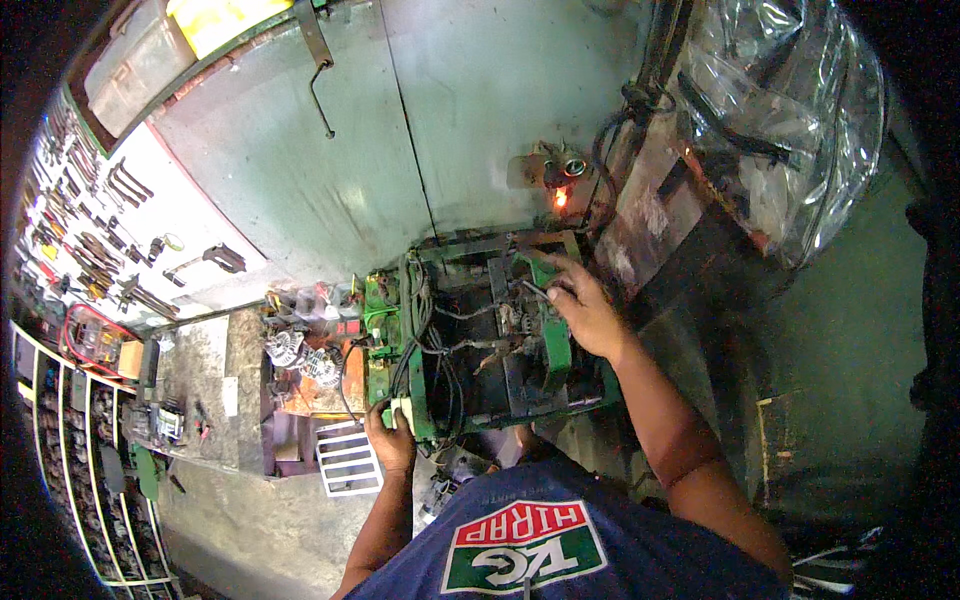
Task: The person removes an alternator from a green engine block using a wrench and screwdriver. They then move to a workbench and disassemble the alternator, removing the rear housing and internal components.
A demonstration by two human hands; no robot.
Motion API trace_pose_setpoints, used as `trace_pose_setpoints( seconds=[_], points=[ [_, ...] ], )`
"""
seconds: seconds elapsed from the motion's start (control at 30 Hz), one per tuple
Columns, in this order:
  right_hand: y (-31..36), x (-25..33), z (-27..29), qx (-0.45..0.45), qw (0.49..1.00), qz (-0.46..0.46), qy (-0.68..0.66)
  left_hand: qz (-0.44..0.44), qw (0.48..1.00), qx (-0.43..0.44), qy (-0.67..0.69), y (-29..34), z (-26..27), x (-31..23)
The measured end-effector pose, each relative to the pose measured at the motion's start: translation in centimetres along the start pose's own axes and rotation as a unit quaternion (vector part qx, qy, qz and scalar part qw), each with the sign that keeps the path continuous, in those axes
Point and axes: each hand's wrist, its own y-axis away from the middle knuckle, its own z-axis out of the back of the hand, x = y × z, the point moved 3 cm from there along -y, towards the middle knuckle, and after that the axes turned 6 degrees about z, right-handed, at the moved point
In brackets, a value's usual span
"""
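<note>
In front of me stands a green metal test bench [420, 385] with an open dark frame, wires and clamps inside it. My right hand [590, 315] is closed on the upper end of a green metal bracket [556, 345] on the bench's right side. A metal clamp mechanism [515, 318] sits just left of that bracket. At the bench's near left corner, the fingers of my left hand [392, 443] are closed beside a small pale block [402, 408]. What they pinch is hidden. Black cables [418, 290] run along the bench's left side.
Two silvery alternators [300, 358] lie on a side surface to the left, by a worn workbench [205, 380]. Tools hang on a white board [200, 220]. A lit orange lamp [561, 198] glows on the wall behind. Clear plastic sheeting [810, 130] hangs at the right.
</note>
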Motion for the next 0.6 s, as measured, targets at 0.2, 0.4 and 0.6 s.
trace_pose_setpoints(
  seconds=[0.2, 0.4, 0.6],
  points=[
    [0.0, 1.1, 0.5, 0.072, 0.991, 0.009, 0.108, -0.346, 0.923, 0.164, 0.022, -8.3, -5.1, -22.8],
    [0.0, 1.1, -0.1, 0.077, 0.984, 0.025, 0.157, -0.381, 0.797, 0.387, -0.266, -11.8, -13.3, -26.0],
    [0.1, 0.4, -0.4, 0.055, 0.985, 0.057, 0.156, -0.381, 0.802, 0.378, -0.261, -12.5, -14.4, -25.5]
  ],
)
